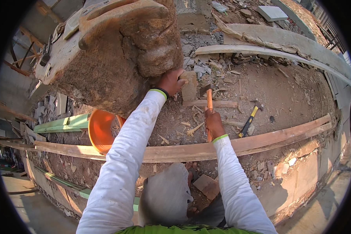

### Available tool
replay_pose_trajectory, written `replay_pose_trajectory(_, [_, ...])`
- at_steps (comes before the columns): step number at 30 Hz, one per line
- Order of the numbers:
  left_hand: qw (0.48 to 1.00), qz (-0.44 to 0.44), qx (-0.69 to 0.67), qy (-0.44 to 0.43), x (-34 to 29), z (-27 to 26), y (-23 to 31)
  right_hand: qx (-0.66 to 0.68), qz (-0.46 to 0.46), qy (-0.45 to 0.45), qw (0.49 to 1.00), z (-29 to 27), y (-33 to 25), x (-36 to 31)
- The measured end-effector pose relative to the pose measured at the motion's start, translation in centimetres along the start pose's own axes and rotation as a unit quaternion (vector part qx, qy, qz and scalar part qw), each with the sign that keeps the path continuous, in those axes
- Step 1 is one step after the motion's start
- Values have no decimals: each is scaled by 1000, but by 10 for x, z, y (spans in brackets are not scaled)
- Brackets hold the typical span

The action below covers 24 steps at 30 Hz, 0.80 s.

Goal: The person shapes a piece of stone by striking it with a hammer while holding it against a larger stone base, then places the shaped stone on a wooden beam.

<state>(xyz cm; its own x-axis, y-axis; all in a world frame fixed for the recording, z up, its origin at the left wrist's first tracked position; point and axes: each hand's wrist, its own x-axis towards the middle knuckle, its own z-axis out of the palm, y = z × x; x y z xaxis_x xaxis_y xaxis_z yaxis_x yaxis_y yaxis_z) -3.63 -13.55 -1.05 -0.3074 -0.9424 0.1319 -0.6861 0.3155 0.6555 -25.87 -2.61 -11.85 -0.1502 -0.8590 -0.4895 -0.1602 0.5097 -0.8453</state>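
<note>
My left hand (171, 82) grips the left side of a tan stone block (189, 86) that stands upright on the dirt. In my right hand (214, 124) I hold the wooden handle of a hammer (209, 102). Its dark head sits just right of the block, close to its edge. A short wooden strip (222, 104) lies on the ground under the hammer. Both my arms are in white sleeves with green cuffs.
A second hammer (249, 121) with a yellow and black handle lies to the right on the dirt. An orange bucket (98, 130) stands at left behind a long wooden plank (175, 153). A large rough brown mass (117, 58) looms at upper left. Rubble (201, 64) and curved boards (269, 50) lie beyond.
</note>
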Motion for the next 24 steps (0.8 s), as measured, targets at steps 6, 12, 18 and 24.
replay_pose_trajectory(6, [1000, -3, 13, 2, -7, -17, -17, 263, -341, 134, 892, -20, -138, -57])
replay_pose_trajectory(12, [999, 50, -13, 5, 26, 15, 12, -172, -143, 99, 970, 17, 66, 51])
replay_pose_trajectory(18, [1000, -8, 7, 15, -13, -14, -18, 234, -234, 79, 940, -4, -113, -44])
replay_pose_trajectory(24, [999, 35, -11, 2, 12, 18, 13, -147, -215, 200, 945, 15, 46, 31])
